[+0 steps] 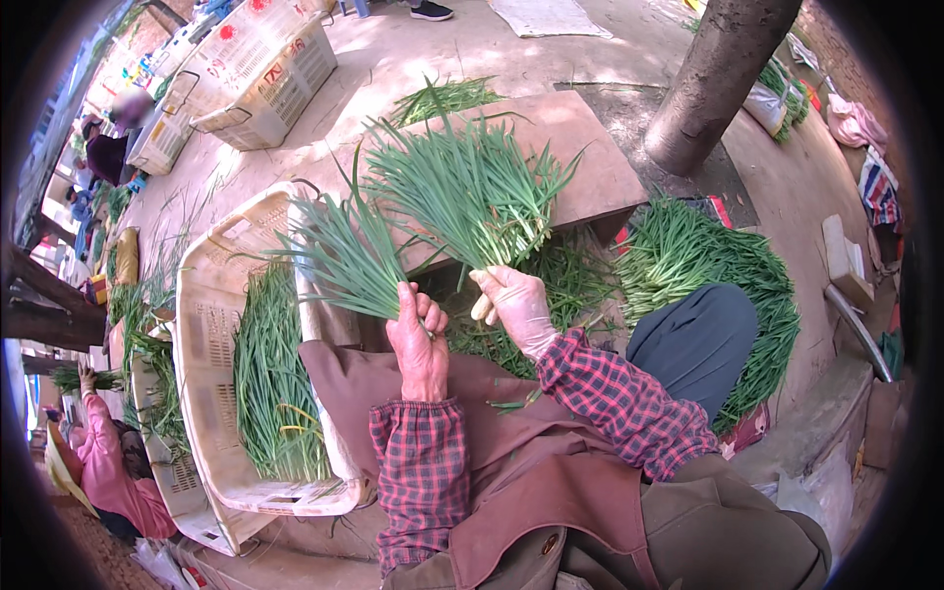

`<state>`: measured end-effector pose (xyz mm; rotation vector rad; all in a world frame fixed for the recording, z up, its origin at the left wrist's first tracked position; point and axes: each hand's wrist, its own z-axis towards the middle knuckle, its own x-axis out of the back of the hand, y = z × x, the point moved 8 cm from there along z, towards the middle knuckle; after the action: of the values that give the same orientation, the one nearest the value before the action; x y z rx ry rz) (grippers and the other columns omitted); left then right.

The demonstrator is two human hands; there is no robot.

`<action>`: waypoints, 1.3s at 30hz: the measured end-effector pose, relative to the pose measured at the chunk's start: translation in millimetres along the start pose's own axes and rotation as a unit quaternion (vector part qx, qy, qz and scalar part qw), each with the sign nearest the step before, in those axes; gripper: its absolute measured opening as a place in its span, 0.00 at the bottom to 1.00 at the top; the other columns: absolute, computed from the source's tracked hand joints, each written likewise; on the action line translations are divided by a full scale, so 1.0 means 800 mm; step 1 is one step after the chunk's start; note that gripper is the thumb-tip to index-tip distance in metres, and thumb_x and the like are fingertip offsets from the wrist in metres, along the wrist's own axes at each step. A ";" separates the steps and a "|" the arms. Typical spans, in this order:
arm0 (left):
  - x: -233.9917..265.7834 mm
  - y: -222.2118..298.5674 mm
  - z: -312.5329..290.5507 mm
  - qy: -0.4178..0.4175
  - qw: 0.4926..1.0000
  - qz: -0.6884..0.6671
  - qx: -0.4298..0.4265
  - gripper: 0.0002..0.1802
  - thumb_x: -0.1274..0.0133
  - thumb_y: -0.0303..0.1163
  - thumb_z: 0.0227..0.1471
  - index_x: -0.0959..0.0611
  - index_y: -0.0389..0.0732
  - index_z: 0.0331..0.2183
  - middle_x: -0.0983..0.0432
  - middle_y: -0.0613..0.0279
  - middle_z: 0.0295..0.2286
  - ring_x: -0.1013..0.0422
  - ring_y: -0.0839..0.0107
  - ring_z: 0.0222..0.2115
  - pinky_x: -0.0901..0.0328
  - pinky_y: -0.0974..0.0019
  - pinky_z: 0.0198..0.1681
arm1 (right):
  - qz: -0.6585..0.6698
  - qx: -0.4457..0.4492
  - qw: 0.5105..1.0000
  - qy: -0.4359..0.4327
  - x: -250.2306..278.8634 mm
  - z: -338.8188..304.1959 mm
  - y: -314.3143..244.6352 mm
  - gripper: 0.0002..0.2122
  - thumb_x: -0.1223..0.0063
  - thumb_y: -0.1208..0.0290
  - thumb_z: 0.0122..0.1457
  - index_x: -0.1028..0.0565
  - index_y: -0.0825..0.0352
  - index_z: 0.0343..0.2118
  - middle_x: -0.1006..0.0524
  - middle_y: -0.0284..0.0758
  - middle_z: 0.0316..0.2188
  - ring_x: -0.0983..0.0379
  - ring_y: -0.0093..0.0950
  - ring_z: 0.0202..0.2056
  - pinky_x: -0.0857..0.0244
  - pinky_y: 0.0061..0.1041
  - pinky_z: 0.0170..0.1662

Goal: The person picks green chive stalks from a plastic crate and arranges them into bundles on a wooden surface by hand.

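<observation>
My left hand (419,339) is closed around the lower end of a bunch of garlic chives (359,258), whose green leaves fan out up and to the left. Beside it, my right hand (514,307), in a thin whitish glove, has its fingers curled together. Whatever lies between those fingertips is too small to make out. Just beyond them, a larger heap of chives (462,187) rests on a low wooden board (602,162), pale stem ends toward me. Loose green trimmings (575,285) lie below the board's near edge.
At my left stands a white plastic crate (211,265) with chives inside. A big chive pile (703,285) spreads by my bent knee (693,344). A tree trunk (718,88) rises behind the board. Stacked crates (270,84) stand far left; a person in pink (108,457) sits beyond my crate.
</observation>
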<state>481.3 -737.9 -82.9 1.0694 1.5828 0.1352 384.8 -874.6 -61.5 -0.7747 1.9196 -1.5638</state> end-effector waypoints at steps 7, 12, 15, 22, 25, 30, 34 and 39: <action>-0.007 -0.026 -0.012 -0.030 0.993 0.108 0.026 0.10 0.40 0.33 0.57 0.24 0.42 0.33 0.28 0.70 0.26 0.43 0.83 0.17 0.48 0.75 0.20 | -0.375 0.367 0.847 0.084 -0.017 -0.028 -0.044 0.07 0.45 0.68 0.60 0.22 0.66 0.37 0.25 0.36 0.18 0.26 0.33 0.19 0.35 0.32 0.21; -0.003 -0.042 -0.008 -0.036 0.992 0.102 0.067 0.09 0.38 0.32 0.56 0.21 0.39 0.30 0.38 0.78 0.17 0.48 0.84 0.16 0.53 0.73 0.20 | -0.518 0.432 0.737 0.032 -0.047 -0.056 -0.032 0.13 0.48 0.70 0.57 0.25 0.72 0.43 0.29 0.30 0.17 0.29 0.28 0.18 0.37 0.28 0.22; -0.008 -0.036 -0.010 -0.037 0.992 0.111 0.045 0.08 0.40 0.30 0.56 0.21 0.39 0.29 0.38 0.78 0.17 0.48 0.84 0.15 0.53 0.73 0.20 | -0.533 0.441 0.721 0.044 -0.048 -0.061 -0.034 0.14 0.49 0.70 0.57 0.25 0.72 0.43 0.31 0.30 0.16 0.31 0.27 0.18 0.38 0.28 0.23; -0.006 -0.029 -0.009 -0.042 0.996 0.078 0.032 0.05 0.41 0.27 0.56 0.22 0.39 0.31 0.34 0.74 0.17 0.44 0.83 0.14 0.50 0.74 0.19 | -0.299 0.357 0.885 0.022 -0.024 -0.052 -0.037 0.14 0.42 0.67 0.59 0.22 0.71 0.43 0.20 0.39 0.28 0.22 0.36 0.28 0.29 0.30 0.30; -0.013 -0.027 -0.009 -0.054 0.995 0.077 0.027 0.05 0.41 0.26 0.56 0.22 0.39 0.32 0.32 0.73 0.18 0.44 0.83 0.14 0.49 0.74 0.18 | -0.202 0.296 0.932 0.056 -0.001 -0.030 -0.042 0.12 0.38 0.67 0.57 0.20 0.68 0.40 0.19 0.42 0.33 0.21 0.36 0.33 0.27 0.30 0.36; -0.020 -0.028 -0.012 -0.056 0.993 0.096 0.038 0.06 0.42 0.27 0.57 0.23 0.38 0.35 0.32 0.72 0.21 0.43 0.83 0.15 0.49 0.75 0.19 | -0.057 0.103 0.992 -0.035 -0.029 0.033 -0.032 0.12 0.40 0.66 0.60 0.20 0.69 0.41 0.19 0.32 0.32 0.26 0.21 0.31 0.31 0.22 0.37; -0.017 -0.027 -0.013 -0.050 0.994 0.088 0.040 0.06 0.42 0.27 0.57 0.23 0.39 0.36 0.33 0.73 0.20 0.43 0.82 0.14 0.50 0.75 0.19 | 0.056 -0.005 0.994 -0.091 -0.034 0.042 -0.008 0.11 0.43 0.67 0.63 0.20 0.69 0.42 0.21 0.25 0.31 0.32 0.13 0.31 0.34 0.17 0.36; -0.022 -0.028 -0.013 -0.071 0.994 0.077 0.044 0.08 0.42 0.28 0.57 0.22 0.40 0.39 0.30 0.72 0.23 0.42 0.82 0.16 0.49 0.75 0.19 | 0.146 -0.065 0.979 -0.125 -0.037 0.038 0.010 0.10 0.43 0.71 0.62 0.21 0.70 0.43 0.21 0.27 0.32 0.28 0.16 0.33 0.32 0.18 0.38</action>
<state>458.7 -758.0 -80.6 1.2424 1.3899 0.0923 426.5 -872.7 -73.2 -0.6720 1.8634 -1.1200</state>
